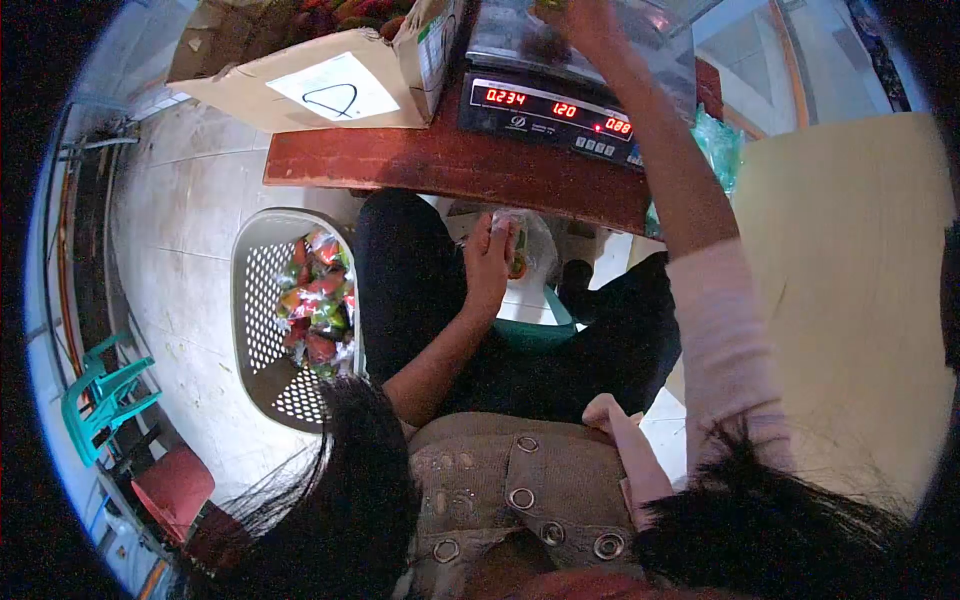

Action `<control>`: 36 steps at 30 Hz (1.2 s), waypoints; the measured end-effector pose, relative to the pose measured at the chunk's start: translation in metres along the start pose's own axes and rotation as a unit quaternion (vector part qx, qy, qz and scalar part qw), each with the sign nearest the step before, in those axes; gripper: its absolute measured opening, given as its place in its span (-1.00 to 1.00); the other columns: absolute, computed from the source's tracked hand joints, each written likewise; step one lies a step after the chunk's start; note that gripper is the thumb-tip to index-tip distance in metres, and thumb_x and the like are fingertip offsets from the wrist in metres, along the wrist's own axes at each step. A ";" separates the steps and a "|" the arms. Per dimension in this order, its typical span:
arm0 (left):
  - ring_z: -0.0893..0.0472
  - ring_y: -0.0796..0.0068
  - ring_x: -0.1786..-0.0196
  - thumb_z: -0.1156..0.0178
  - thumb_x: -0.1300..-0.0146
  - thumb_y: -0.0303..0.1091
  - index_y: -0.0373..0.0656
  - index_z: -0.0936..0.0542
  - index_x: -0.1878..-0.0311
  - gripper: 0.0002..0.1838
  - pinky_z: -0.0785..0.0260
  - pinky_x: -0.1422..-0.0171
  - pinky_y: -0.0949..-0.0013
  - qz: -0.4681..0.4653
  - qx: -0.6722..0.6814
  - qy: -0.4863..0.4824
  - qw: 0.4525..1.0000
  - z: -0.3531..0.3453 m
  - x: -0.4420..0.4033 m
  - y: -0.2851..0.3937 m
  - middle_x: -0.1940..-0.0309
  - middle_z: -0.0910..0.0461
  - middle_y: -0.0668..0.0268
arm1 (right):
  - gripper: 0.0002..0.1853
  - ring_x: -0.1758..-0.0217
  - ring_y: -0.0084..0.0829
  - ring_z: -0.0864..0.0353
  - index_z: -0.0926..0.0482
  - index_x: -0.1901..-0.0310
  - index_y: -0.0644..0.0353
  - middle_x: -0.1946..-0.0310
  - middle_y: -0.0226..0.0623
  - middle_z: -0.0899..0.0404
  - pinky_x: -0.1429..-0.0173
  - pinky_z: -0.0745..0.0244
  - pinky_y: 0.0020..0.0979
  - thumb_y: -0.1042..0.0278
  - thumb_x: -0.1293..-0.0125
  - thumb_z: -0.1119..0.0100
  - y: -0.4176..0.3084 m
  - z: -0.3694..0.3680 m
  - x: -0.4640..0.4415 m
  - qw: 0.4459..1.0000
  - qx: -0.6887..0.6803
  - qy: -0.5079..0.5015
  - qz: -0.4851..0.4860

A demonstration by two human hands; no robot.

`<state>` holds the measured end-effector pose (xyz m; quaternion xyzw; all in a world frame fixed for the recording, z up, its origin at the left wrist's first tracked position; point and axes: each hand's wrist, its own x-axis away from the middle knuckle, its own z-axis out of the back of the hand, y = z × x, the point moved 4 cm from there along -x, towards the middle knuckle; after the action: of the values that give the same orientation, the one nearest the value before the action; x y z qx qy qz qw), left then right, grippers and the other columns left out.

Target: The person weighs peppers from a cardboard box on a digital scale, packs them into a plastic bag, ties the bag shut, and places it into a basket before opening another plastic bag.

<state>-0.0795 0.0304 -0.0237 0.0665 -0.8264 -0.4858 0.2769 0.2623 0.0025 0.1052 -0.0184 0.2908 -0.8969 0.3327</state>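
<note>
My left hand (488,262) is closed on a clear plastic bag (538,250) below the table edge, with something orange and green showing in it. My right hand (585,22) reaches over the metal pan of a digital scale (550,112). A small yellow-green item (547,8) shows at its fingertips, at the top edge of the view; most of the fingers are cut off or blurred. The scale's red digits read 0.234, 1.20 and 0.88. A dark, blurred item lies on the pan below the hand.
A cardboard box (330,92) of reddish produce stands on the red table (400,162). At the left, a basket (245,300) on the floor holds bagged red and green produce (322,290). Green plastic (718,155) hangs right of the scale. Chairs (105,395) stand far left.
</note>
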 end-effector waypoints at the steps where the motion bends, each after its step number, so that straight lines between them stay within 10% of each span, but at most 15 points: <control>1: -0.29 0.76 0.46 0.04 -0.39 -0.29 -0.18 -0.45 0.21 -0.82 -0.13 0.44 0.60 0.001 0.006 0.005 1.000 -0.001 0.000 0.002 0.49 -0.37 0.48 | -0.59 -0.02 -0.12 -0.51 -0.52 -0.02 0.14 0.08 0.01 -0.52 -0.08 -0.42 -0.17 0.08 -0.21 -0.16 -0.030 0.022 0.037 0.994 0.054 0.084 0.041; 5: -0.31 0.75 0.46 0.04 -0.39 -0.30 -0.19 -0.46 0.19 -0.83 -0.16 0.45 0.59 -0.014 0.005 0.015 1.000 -0.009 0.011 0.004 0.49 -0.38 0.47 | -0.51 0.05 -0.04 -0.57 -0.48 0.02 0.18 0.07 -0.06 -0.55 0.00 -0.48 -0.16 0.03 -0.12 -0.28 -0.034 0.019 0.166 0.986 -0.043 0.138 -0.080; 10: -0.30 0.75 0.53 0.06 -0.40 -0.32 -0.19 -0.45 0.21 -0.83 -0.16 0.50 0.57 -0.144 -0.151 -0.005 0.978 -0.023 0.022 0.018 0.56 -0.36 0.48 | -0.68 0.08 -0.46 -0.49 -0.47 0.04 0.20 0.18 -0.36 -0.49 -0.04 -0.42 -0.42 0.33 -0.18 -0.22 -0.054 -0.035 0.319 0.896 -0.362 0.007 -0.258; 12: -0.30 0.74 0.56 0.08 -0.40 -0.33 -0.20 -0.45 0.21 -0.83 -0.16 0.51 0.55 -0.042 -0.101 -0.037 0.993 -0.022 0.022 0.008 0.59 -0.36 0.47 | -0.65 0.06 -0.44 -0.50 -0.46 0.01 0.22 0.15 -0.33 -0.51 -0.07 -0.42 -0.40 0.35 -0.18 -0.22 -0.066 -0.040 0.334 0.881 -0.389 -0.027 -0.267; 17: -0.46 0.39 0.42 0.01 -0.33 -0.35 -0.26 -0.45 0.17 -0.83 -0.30 0.33 0.31 -0.158 -0.272 -0.064 0.947 -0.025 0.036 0.023 0.45 -0.45 0.24 | -0.53 -0.13 -0.16 -0.46 -0.42 -0.12 0.20 -0.02 -0.09 -0.51 -0.27 -0.29 -0.21 0.23 -0.19 -0.21 -0.054 -0.092 0.338 0.934 -0.291 -0.153 -0.138; 19: -0.53 0.20 0.15 -0.03 -0.32 -0.27 -0.28 -0.48 0.11 -0.75 -0.36 0.07 0.21 -0.227 -0.351 -0.051 0.907 -0.037 0.059 0.036 0.21 -0.51 0.08 | -0.53 -0.17 -0.12 -0.41 -0.39 -0.14 0.21 -0.06 -0.07 -0.48 -0.28 -0.27 -0.19 0.28 -0.21 -0.19 -0.083 -0.102 0.345 0.823 -0.504 -0.084 -0.247; 22: -0.48 -0.02 0.07 -0.03 -0.31 -0.24 -0.30 -0.47 0.11 -0.71 -0.28 -0.04 0.08 -0.215 -0.341 -0.065 0.913 -0.034 0.068 0.033 0.17 -0.49 -0.06 | -0.49 -0.20 -0.09 -0.37 -0.33 -0.18 0.22 -0.12 -0.06 -0.42 -0.29 -0.24 -0.18 0.39 -0.19 -0.19 -0.033 -0.172 0.370 0.880 -0.426 -0.041 -0.203; 24: -0.50 0.07 0.12 -0.02 -0.32 -0.23 -0.30 -0.47 0.11 -0.71 -0.30 0.01 0.12 -0.197 -0.355 -0.061 0.912 -0.032 0.072 0.045 0.23 -0.50 0.00 | -0.50 -0.17 -0.09 -0.39 -0.33 -0.17 0.20 -0.10 -0.05 -0.43 -0.29 -0.24 -0.18 0.44 -0.17 -0.19 -0.051 -0.150 0.366 0.973 -0.191 -0.051 -0.117; 29: -0.36 0.51 0.59 0.04 -0.33 -0.43 -0.29 -0.40 0.27 -0.89 -0.20 0.49 0.38 -0.148 -0.274 -0.052 0.949 -0.023 0.046 0.036 0.62 -0.35 0.26 | -0.53 -0.15 -0.03 -0.39 -0.45 -0.06 0.16 -0.05 -0.05 -0.46 -0.26 -0.25 -0.17 0.44 -0.05 -0.24 -0.096 -0.090 0.345 0.969 -0.232 0.011 -0.083; 36: -0.32 0.66 0.61 0.06 -0.30 -0.52 -0.26 -0.43 0.32 -0.91 -0.19 0.54 0.49 -0.204 -0.204 -0.070 0.955 -0.030 0.053 0.074 0.64 -0.32 0.39 | -0.52 -0.11 0.04 -0.42 -0.36 -0.15 0.24 0.01 0.02 -0.45 -0.17 -0.36 -0.20 0.42 -0.17 -0.18 -0.126 -0.052 0.332 0.991 -0.130 -0.026 -0.032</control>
<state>-0.0961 0.0259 0.0709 0.1414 -0.6963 -0.6932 0.1208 -0.0820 -0.0961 0.0764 -0.0940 0.3955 -0.8607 0.3065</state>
